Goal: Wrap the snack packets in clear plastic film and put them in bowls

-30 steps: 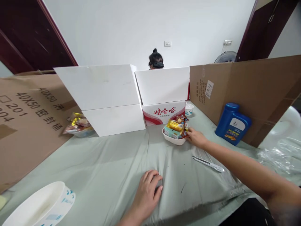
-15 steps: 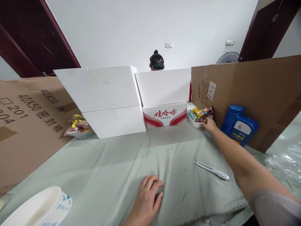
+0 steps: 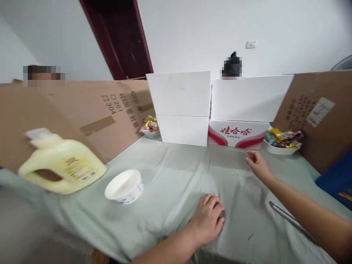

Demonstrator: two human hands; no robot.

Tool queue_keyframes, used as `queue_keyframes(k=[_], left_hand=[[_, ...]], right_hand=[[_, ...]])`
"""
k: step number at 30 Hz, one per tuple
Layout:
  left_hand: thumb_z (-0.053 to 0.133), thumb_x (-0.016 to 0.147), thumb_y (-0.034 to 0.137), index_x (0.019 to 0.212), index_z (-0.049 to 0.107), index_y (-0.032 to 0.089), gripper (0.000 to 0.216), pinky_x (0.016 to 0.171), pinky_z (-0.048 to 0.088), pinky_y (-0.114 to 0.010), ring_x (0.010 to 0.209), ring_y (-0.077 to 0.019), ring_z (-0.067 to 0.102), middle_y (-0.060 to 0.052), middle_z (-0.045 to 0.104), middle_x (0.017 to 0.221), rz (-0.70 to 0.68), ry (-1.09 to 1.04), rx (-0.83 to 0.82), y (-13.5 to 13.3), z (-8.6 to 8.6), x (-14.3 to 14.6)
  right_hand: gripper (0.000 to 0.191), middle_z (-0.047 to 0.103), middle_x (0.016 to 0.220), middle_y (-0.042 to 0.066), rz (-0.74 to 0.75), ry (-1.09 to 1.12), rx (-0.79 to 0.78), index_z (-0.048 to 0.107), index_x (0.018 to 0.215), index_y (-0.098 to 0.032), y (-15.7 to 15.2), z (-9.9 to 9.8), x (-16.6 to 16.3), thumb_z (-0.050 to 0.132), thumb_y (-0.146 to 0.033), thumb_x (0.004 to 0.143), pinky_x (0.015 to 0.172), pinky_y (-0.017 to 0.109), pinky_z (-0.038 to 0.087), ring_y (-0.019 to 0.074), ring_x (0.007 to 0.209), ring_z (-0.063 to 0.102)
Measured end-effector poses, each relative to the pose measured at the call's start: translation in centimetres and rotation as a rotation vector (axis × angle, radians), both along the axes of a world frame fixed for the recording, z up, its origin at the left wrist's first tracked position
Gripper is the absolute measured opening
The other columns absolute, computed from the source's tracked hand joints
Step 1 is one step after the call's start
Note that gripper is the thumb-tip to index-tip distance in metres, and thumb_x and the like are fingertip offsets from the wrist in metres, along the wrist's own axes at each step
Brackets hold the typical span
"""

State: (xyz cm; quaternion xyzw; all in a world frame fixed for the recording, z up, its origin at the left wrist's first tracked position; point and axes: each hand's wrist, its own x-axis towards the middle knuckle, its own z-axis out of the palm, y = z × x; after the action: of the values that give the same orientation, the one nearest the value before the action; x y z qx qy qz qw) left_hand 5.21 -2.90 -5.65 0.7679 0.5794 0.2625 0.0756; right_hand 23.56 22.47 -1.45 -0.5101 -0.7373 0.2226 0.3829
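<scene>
My left hand rests palm down on the pale green cloth, fingers curled loosely, holding nothing. My right hand hovers over the cloth just in front of the red-and-white carton, fingers loosely apart and empty. A white bowl of wrapped snacks stands to the right of it, against the brown cardboard wall. An empty white paper bowl sits on the cloth left of my left hand. A yellow jug lies on its side at the far left.
White foam boxes line the back. A second snack bowl sits behind their left end. A silver pen-like tool lies near my right forearm. A blue jug shows at the right edge. Other people's heads show behind the partitions.
My view has swung left, bringing the yellow jug and paper bowl into sight. My right hand has let go of the snack bowl at the back right and drawn back toward the middle.
</scene>
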Motion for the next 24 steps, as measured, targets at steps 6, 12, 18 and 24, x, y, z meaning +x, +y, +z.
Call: queue_keyframes(k=[6,12,18,24], left_hand=[[0.062,0.085,0.033,0.102,0.066,0.018,0.023,0.097,0.047,-0.04,0.108,-0.0267,0.057,-0.009,0.064,0.112,-0.021,0.071,-0.127,-1.7,1.8,-0.6],[0.055,0.089,0.034,0.106,0.069,0.024,0.025,0.09,0.05,-0.031,0.1,-0.021,0.066,-0.003,0.072,0.108,0.128,0.097,-0.299,-2.1,10.9,-10.2],[0.052,0.086,0.028,0.111,0.068,0.015,0.033,0.097,0.046,-0.04,0.115,-0.0323,0.059,-0.016,0.065,0.123,0.804,0.471,-0.436,8.1,16.6,-27.2],[0.057,0.079,0.022,0.137,0.053,0.019,0.057,0.111,0.032,-0.054,0.145,-0.0388,0.024,-0.013,0.021,0.161,1.0,0.525,-0.485,16.3,12.9,-36.3]], right_hand=[[0.024,0.066,0.081,0.003,0.524,0.187,-0.208,0.06,0.099,-0.02,-10.9,-3.9,-13.7,0.051,-0.032,0.081,0.066,0.031,0.053,0.017,0.071,0.063],[0.014,0.066,0.083,0.004,0.623,0.052,-0.173,0.059,0.09,-0.021,-14.4,-5.5,-16.2,0.048,-0.025,0.082,0.073,0.033,0.048,0.0184,0.076,0.062],[0.012,0.064,0.084,0.003,0.706,-0.161,-0.076,0.056,0.082,-0.021,-15.0,-4.5,-16.0,0.045,-0.019,0.085,0.07,0.031,0.044,0.018,0.077,0.06],[0.011,0.063,0.082,0.002,0.758,-0.116,-0.122,0.054,0.081,-0.021,-14.7,-4.2,-16.0,0.047,-0.015,0.085,0.07,0.028,0.044,0.0165,0.077,0.059]])
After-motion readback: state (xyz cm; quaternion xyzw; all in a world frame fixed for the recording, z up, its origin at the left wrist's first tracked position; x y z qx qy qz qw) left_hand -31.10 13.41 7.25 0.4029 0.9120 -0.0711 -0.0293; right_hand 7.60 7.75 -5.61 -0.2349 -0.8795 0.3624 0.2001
